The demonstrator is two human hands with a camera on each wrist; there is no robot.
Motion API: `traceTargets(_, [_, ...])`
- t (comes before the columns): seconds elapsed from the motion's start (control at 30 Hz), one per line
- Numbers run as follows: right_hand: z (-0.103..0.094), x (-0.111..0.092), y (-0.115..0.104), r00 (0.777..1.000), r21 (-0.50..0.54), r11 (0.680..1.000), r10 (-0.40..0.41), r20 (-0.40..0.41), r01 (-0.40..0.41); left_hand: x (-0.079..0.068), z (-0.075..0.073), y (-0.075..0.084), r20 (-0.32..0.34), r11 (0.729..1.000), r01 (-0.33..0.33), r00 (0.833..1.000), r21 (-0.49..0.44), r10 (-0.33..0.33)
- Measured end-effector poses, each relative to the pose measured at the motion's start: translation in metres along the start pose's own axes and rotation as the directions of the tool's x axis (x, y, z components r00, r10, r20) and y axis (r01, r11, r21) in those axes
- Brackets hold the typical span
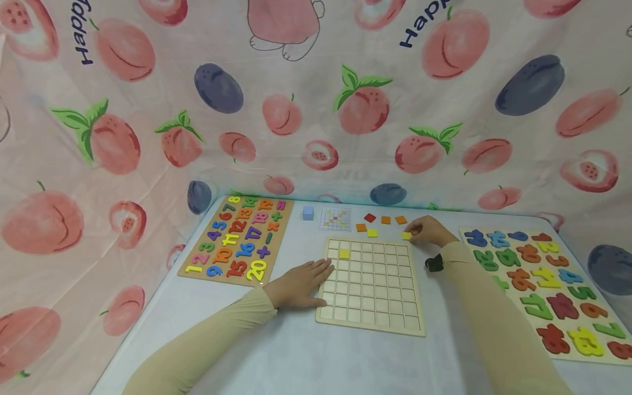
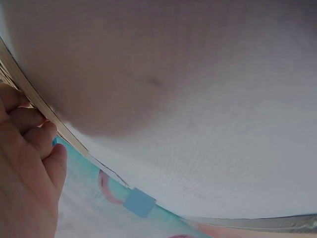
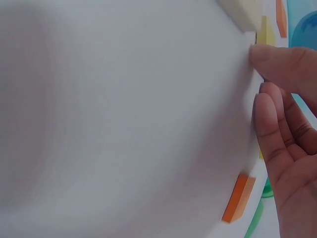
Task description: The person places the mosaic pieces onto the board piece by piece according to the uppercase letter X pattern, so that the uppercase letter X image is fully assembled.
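My left hand (image 1: 301, 284) rests at the left edge of the wooden grid board (image 1: 372, 327); in the left wrist view its fingertips lie along that edge. One yellow tile (image 1: 344, 254) sits in a cell in the board's second row. Beyond the board's far right corner, my right hand (image 1: 430, 232) has its fingertips at another yellow tile (image 1: 406, 236). In the right wrist view the thumb (image 3: 272, 57) and fingers (image 3: 267, 116) are apart, with no tile showing between them. An orange tile (image 3: 238, 198) lies beside that hand.
Behind the board lie a red tile (image 1: 370, 218), several orange tiles (image 1: 386, 220) and a yellow tile (image 1: 372, 233). Nearby are a printed grid card (image 1: 336, 219) and a blue cube (image 1: 308, 213). Number boards flank the sides, left (image 1: 269, 247) and right (image 1: 506, 262). Patterned cloth (image 1: 316, 109) hangs behind.
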State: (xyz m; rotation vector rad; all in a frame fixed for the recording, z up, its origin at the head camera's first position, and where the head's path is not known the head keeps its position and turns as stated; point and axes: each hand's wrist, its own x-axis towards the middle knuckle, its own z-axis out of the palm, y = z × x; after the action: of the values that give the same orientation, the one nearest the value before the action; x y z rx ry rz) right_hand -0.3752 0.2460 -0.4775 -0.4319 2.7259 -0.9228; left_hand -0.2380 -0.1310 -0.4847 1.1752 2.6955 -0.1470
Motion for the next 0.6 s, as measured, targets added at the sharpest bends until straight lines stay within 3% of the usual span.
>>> traceTargets(0.6, [-0.003,-0.011,0.026,0.999,0.068,0.997,0.031,-0.022,-0.03,0.0,0.0,0.0,0.0,1.0,-0.004,1.0,0.01,0.004])
